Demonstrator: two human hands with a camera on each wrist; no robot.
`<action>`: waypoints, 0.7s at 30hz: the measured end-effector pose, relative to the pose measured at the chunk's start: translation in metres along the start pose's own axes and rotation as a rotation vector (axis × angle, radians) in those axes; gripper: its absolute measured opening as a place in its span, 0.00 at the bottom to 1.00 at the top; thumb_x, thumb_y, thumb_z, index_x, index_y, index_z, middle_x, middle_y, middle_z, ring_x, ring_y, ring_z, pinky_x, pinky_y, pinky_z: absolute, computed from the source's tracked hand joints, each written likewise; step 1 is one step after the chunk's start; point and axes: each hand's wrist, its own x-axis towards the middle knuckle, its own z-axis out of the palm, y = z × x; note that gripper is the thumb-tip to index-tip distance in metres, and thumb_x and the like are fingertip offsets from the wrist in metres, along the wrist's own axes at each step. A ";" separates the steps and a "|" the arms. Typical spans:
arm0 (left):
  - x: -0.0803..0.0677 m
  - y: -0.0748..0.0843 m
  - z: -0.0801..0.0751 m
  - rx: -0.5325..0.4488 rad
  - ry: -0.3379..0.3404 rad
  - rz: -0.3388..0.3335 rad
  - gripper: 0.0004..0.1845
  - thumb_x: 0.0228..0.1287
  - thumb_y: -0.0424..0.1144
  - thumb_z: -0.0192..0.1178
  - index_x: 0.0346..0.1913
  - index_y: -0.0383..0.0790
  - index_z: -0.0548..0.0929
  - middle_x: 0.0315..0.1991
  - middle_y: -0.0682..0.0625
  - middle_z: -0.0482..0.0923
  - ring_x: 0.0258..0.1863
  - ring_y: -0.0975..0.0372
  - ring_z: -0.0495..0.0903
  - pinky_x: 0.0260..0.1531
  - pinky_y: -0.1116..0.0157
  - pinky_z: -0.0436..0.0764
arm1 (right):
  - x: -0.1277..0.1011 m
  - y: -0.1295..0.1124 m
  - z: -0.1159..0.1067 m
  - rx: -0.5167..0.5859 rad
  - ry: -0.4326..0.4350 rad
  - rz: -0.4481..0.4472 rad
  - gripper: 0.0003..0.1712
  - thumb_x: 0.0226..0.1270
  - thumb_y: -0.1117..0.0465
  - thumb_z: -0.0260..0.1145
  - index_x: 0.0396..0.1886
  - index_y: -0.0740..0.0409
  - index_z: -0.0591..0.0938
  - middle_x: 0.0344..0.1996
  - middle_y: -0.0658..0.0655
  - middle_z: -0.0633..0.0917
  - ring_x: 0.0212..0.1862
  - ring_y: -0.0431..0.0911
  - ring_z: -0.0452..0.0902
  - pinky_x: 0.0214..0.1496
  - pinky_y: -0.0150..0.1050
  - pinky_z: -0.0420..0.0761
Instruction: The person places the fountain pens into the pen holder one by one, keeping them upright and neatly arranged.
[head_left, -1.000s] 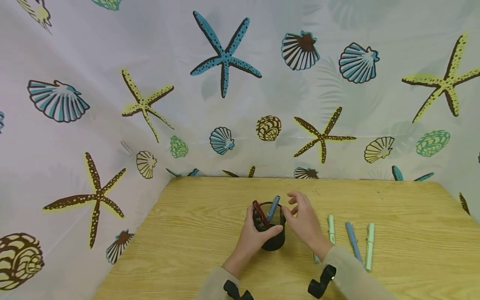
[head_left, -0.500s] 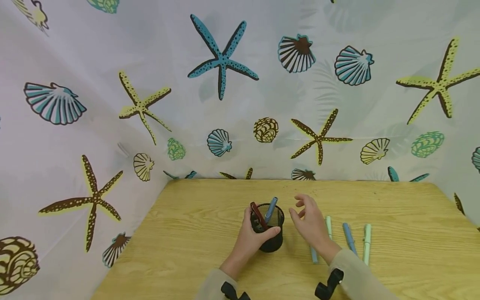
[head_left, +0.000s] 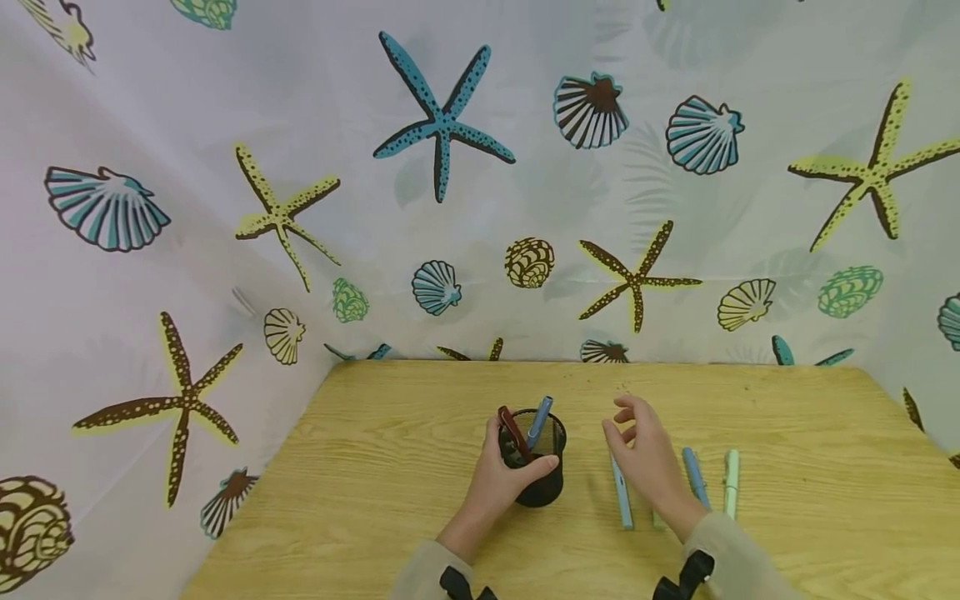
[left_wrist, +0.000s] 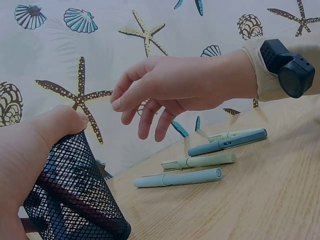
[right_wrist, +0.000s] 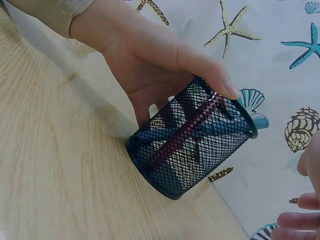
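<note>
My left hand (head_left: 497,487) grips a black mesh pen holder (head_left: 543,493), fingers and thumb around its side. A dark red pen (head_left: 514,430) and a blue pen (head_left: 539,422) lean inside it, their ends above the rim. To its right, my right hand (head_left: 647,458) hovers with loosely bent fingers and nothing between them. Below that hand lies a light blue pen (head_left: 623,497). The left wrist view shows a pale green pen (left_wrist: 200,160) behind it, mostly hidden by my right arm in the head view.
Farther right on the wooden table (head_left: 390,467) lie another blue pen (head_left: 695,477) and a light green pen (head_left: 731,482). A white cloth (head_left: 480,217) printed with starfish and shells hangs along the back and sides.
My right hand has moved away from the pen holder to the right, over the loose pens, uncovering the light blue one. My left hand keeps its grip on the holder.
</note>
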 end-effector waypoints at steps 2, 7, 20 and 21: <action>0.000 0.001 -0.001 -0.004 0.001 0.002 0.58 0.48 0.56 0.70 0.74 0.47 0.42 0.71 0.40 0.47 0.67 0.45 0.54 0.57 0.44 0.63 | 0.000 0.001 -0.004 -0.010 -0.016 0.019 0.22 0.67 0.59 0.60 0.58 0.59 0.70 0.40 0.58 0.76 0.32 0.46 0.72 0.28 0.37 0.75; 0.001 0.003 -0.001 -0.002 0.007 -0.011 0.58 0.47 0.56 0.70 0.74 0.48 0.42 0.71 0.40 0.46 0.68 0.45 0.51 0.58 0.43 0.61 | -0.001 0.000 -0.013 -0.035 -0.065 0.064 0.23 0.68 0.56 0.59 0.59 0.60 0.69 0.43 0.61 0.75 0.33 0.47 0.72 0.27 0.37 0.74; -0.001 -0.001 0.001 0.002 0.002 -0.014 0.57 0.48 0.55 0.69 0.74 0.47 0.42 0.71 0.39 0.46 0.68 0.43 0.51 0.57 0.43 0.62 | -0.010 0.012 -0.030 -0.112 -0.101 0.134 0.23 0.69 0.54 0.58 0.58 0.61 0.70 0.43 0.61 0.76 0.32 0.46 0.72 0.27 0.37 0.73; -0.001 0.000 0.001 -0.001 0.000 -0.015 0.57 0.49 0.55 0.69 0.74 0.48 0.42 0.71 0.39 0.47 0.67 0.44 0.51 0.57 0.43 0.62 | -0.010 0.013 -0.032 -0.109 -0.103 0.145 0.23 0.69 0.54 0.57 0.58 0.61 0.70 0.42 0.61 0.76 0.32 0.46 0.72 0.26 0.38 0.73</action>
